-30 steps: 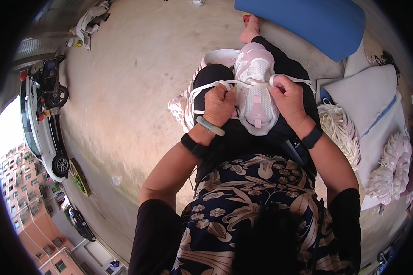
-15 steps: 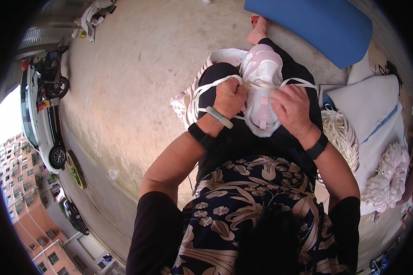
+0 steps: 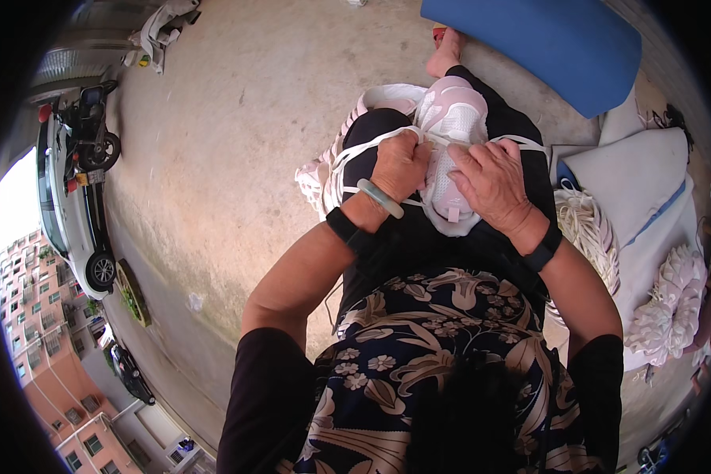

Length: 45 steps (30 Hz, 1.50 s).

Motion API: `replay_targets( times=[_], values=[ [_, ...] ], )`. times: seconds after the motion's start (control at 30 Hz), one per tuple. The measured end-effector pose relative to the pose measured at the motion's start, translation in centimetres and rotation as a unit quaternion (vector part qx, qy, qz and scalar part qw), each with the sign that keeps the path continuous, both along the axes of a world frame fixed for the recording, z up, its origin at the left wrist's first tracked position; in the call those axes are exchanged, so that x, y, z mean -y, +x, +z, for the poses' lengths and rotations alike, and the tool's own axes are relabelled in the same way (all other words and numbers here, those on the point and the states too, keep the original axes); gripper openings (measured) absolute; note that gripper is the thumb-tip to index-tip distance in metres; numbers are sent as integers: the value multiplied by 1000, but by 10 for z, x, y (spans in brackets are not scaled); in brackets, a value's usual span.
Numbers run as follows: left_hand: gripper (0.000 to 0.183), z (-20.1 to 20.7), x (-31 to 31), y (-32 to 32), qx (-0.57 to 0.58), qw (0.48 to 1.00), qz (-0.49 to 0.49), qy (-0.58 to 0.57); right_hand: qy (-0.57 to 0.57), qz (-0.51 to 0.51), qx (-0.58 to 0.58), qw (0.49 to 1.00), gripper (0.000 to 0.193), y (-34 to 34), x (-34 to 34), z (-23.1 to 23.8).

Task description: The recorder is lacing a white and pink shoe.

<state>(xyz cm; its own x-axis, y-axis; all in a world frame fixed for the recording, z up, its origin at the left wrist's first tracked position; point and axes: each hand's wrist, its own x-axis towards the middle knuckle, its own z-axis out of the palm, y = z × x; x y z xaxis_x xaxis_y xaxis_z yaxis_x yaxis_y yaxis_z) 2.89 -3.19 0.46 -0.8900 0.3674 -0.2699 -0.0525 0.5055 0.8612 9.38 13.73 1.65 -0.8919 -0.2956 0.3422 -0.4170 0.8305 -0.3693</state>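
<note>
A pink-and-white shoe upper point(image 3: 453, 107) lies lengthwise over my dark-trousered thighs, its pull tab toward my body. White shoelace point(image 3: 363, 147) runs across it and trails off to both sides. My left hand point(image 3: 400, 167) is closed on the lace at the upper's left edge. Over the right edge is my right hand point(image 3: 491, 183), its fingers curled on the lace, thumb and forefinger near the eyelet area. The fingers partly hide the lacing. More pink-and-white uppers with laces point(image 3: 314, 183) hang beside my left knee.
On the right, a bundle of white laces point(image 3: 583, 225) and a pile of pale uppers point(image 3: 670, 304) lie by a grey sheet point(image 3: 648, 178). A blue panel point(image 3: 541, 51) is at the far right. A motorcycle point(image 3: 95, 134) and a white car point(image 3: 67, 225) stand at the left.
My right hand has shifted slightly left and inward over the upper, its thumb and forefinger now nearer the middle. My left hand has moved very little and keeps the lace.
</note>
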Motion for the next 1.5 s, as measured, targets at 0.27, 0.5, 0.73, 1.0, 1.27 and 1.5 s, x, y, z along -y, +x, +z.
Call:
replay_targets(
  times=[0.27,0.5,0.73,1.0,1.27,1.5],
  values=[
    [11,10,-12,-25,-358,860,-283,-230,-41,-23,3,999,37,-2,1,-6],
    [22,12,-5,-11,78,996,-7,-43,-42,-38,17,998,37,-1,0,-7],
    [51,14,2,13,-349,925,-100,-114,-25,-46,16,999,28,0,4,-4],
    [33,16,2,21,-263,931,-122,-221,-17,-44,-24,999,7,-9,22,-11],
    [21,15,-1,17,-240,930,-143,-238,-28,-100,-9,995,7,-15,34,-19],
    [17,9,-6,19,-239,923,-149,-261,-15,-126,1,992,8,-15,40,-20]
  ],
)
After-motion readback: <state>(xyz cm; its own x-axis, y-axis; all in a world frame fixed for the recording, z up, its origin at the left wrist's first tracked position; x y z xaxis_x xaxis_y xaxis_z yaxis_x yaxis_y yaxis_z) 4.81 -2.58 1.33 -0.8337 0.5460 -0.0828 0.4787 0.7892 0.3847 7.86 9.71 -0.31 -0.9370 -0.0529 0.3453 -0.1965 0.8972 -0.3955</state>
